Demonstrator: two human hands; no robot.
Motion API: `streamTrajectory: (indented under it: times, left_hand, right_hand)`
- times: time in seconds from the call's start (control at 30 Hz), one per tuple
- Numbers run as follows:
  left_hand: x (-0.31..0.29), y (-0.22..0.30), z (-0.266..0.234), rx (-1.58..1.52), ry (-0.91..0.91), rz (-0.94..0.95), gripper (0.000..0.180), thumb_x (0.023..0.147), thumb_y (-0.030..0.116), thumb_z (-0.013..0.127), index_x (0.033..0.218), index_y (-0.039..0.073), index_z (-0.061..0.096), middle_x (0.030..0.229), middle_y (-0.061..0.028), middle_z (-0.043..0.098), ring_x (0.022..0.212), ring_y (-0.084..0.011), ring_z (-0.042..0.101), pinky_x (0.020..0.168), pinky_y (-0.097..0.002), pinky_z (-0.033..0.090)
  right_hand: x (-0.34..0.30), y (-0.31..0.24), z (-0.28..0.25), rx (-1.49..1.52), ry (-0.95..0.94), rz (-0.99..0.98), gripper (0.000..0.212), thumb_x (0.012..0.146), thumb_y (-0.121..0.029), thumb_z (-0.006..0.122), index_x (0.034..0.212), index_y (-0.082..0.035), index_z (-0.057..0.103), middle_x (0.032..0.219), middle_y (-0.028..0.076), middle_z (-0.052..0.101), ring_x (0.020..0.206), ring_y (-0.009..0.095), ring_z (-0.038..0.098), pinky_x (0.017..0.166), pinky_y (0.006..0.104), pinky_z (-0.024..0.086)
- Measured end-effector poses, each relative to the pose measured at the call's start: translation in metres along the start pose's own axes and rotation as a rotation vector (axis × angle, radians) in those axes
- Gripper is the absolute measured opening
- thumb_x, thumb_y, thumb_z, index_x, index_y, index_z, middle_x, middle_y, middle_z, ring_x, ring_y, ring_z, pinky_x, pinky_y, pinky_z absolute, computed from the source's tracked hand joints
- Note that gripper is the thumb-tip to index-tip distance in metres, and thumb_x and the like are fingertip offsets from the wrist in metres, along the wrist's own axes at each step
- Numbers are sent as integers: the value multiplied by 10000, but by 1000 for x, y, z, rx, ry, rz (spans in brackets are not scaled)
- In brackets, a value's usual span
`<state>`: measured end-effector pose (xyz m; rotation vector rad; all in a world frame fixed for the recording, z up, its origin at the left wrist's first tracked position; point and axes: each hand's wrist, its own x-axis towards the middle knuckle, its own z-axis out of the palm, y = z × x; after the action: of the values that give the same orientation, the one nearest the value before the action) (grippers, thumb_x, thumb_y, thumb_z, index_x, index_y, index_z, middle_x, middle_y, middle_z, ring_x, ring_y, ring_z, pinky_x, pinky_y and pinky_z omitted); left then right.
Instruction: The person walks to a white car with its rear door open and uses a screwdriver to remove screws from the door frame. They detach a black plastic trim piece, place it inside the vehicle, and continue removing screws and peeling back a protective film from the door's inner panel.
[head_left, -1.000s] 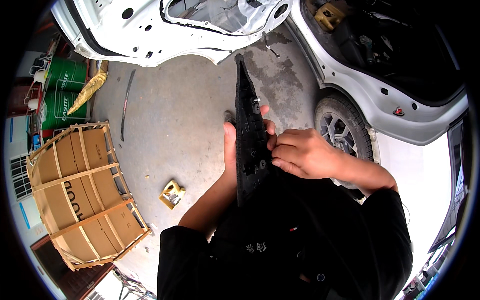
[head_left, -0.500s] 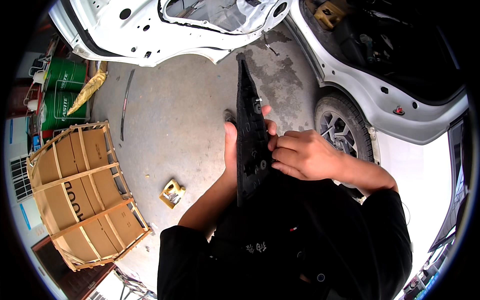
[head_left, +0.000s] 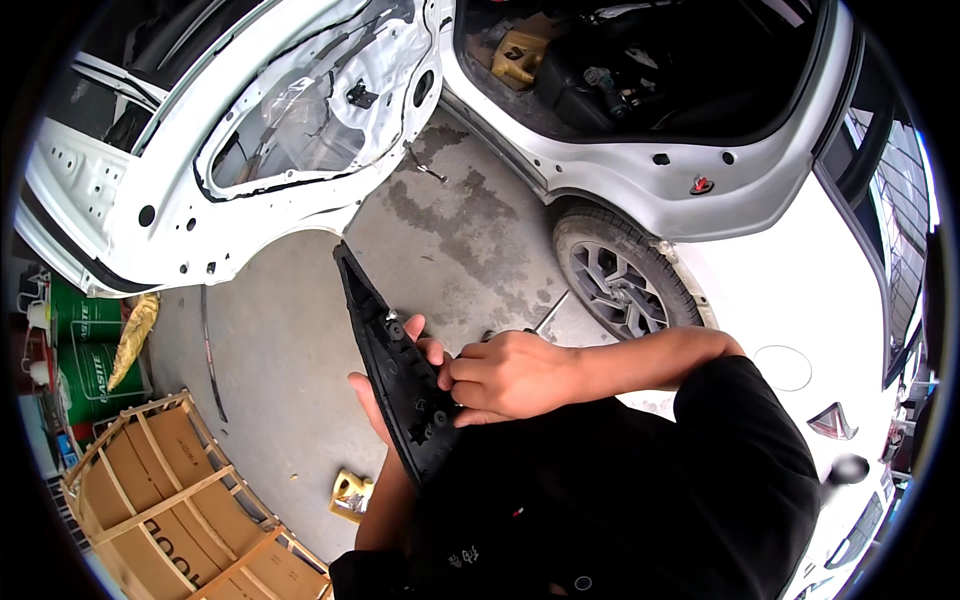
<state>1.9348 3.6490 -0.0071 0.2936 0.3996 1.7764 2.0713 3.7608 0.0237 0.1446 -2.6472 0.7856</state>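
Panel (head_left: 395,385), matt black, long and tapering to a narrow tip, stood tilted before the person's dark shirt (head_left: 640,480), its ribbed face set with round fittings (head_left: 440,418) and a small shiny pin (head_left: 391,316). The left hand (head_left: 374,410) cradled it, thumb at its left, fingers at its right; the right hand (head_left: 515,375) was bunched closed at that right edge, anything pinched there hidden. On the floor (head_left: 280,330), an open yellow container (head_left: 340,508) held pale, indistinct bits. Farther, a slatted wooden crate (head_left: 160,505) enclosed brown cardboard (head_left: 140,475). Green drums (head_left: 75,395) stood beyond; a yellow jug (head_left: 518,55) sat inside the white car (head_left: 740,205).
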Motion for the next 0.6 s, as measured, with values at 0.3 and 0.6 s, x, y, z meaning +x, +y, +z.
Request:
streamTrajectory:
  times: [0.3,0.6]
  left_hand:
    - [5,-2,-1,49,-20,-37,919,800,716,424,1338,-26,361,959,-114,527,778,-190,496,667,-282,439]
    - [13,-5,13,61,6,0,914,807,718,407,1343,-20,354,975,-101,515,782,-179,488,673,-278,433]
  right_hand:
    - [0,7,-15,37,-84,27,228,794,-284,634,779,-59,600,865,38,595,728,216,596,547,343,504]
    - [-1,11,-18,62,3,6,226,796,-291,644,814,-76,576,847,31,563,722,214,583,558,333,498]
